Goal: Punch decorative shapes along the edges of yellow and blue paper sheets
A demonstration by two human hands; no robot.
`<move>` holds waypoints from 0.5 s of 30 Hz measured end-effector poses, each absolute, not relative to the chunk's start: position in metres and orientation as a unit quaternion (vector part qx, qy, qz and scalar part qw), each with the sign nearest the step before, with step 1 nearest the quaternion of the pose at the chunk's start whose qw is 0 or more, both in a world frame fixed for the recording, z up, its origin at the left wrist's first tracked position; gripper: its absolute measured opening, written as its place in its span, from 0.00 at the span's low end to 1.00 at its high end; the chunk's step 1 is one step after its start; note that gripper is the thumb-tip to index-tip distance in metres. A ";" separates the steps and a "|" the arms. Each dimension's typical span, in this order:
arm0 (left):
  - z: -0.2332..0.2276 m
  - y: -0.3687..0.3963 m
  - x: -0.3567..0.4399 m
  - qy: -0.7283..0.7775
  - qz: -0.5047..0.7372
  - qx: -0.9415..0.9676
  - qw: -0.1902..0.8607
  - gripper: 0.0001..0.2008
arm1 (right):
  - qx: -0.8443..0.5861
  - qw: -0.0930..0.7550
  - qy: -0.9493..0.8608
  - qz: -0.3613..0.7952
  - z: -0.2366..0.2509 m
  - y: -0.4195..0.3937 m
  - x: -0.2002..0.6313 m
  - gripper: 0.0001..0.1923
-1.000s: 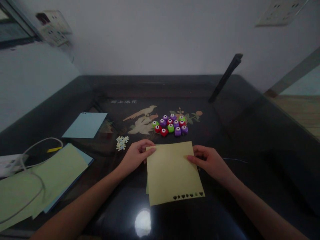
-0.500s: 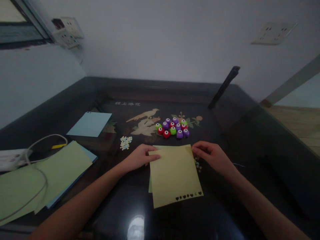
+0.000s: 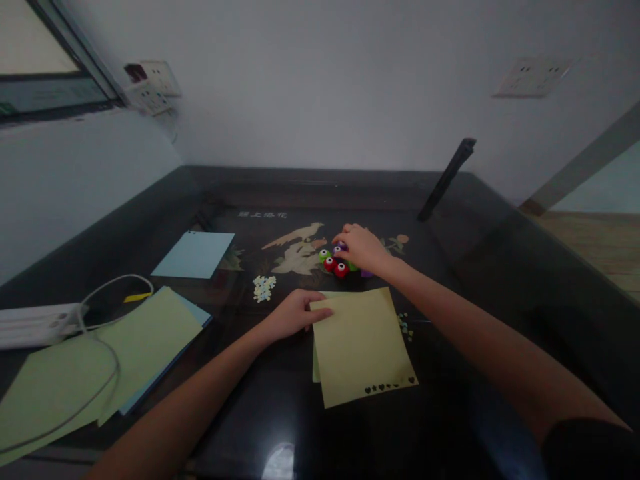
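A yellow paper sheet point(image 3: 361, 343) lies on the dark glossy table point(image 3: 450, 280), with a row of small punched shapes along its near edge. My left hand point(image 3: 295, 315) rests flat on the sheet's far left corner. My right hand point(image 3: 361, 248) reaches forward over a cluster of small red, green and purple craft punches point(image 3: 333, 261), fingers curled on top of them. Whether it grips one I cannot tell. Part of the cluster is hidden under the hand.
A small pile of paper cut-outs point(image 3: 263, 288) lies left of the punches, more bits point(image 3: 405, 325) right of the sheet. A light blue sheet point(image 3: 194, 254) and a green and blue paper stack point(image 3: 120, 353) lie left, with a white power strip point(image 3: 35, 325) and cable. A dark bar point(image 3: 447, 179) leans at the back.
My right hand let go of the yellow sheet's right corner and moved forward onto the punches. The left hand stayed on the sheet. The view shifted slightly.
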State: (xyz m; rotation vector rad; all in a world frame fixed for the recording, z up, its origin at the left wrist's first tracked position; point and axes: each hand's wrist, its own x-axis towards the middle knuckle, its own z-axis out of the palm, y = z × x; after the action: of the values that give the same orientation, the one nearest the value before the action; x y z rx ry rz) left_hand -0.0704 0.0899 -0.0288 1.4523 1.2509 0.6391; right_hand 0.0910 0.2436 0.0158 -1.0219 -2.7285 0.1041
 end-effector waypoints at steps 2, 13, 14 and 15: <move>-0.029 0.090 -0.070 0.523 0.267 0.611 0.531 0.16 | -0.339 0.094 -0.936 0.016 0.012 0.245 0.085 0.09; -0.026 0.090 -0.068 0.521 0.269 0.620 0.521 0.14 | -0.347 0.078 -0.935 0.007 0.011 0.245 0.082 0.08; -0.027 0.090 -0.069 0.521 0.269 0.621 0.520 0.15 | -0.349 0.087 -0.933 0.011 0.014 0.244 0.085 0.09; -0.027 0.091 -0.069 0.521 0.270 0.622 0.518 0.15 | -0.352 0.096 -0.931 0.013 0.019 0.241 0.089 0.09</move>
State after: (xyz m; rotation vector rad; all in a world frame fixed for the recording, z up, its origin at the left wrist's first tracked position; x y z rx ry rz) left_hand -0.0688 0.0905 -0.0268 1.4932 1.2516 0.6490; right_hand 0.0886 0.2412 0.0186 -1.0433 -2.7585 0.0390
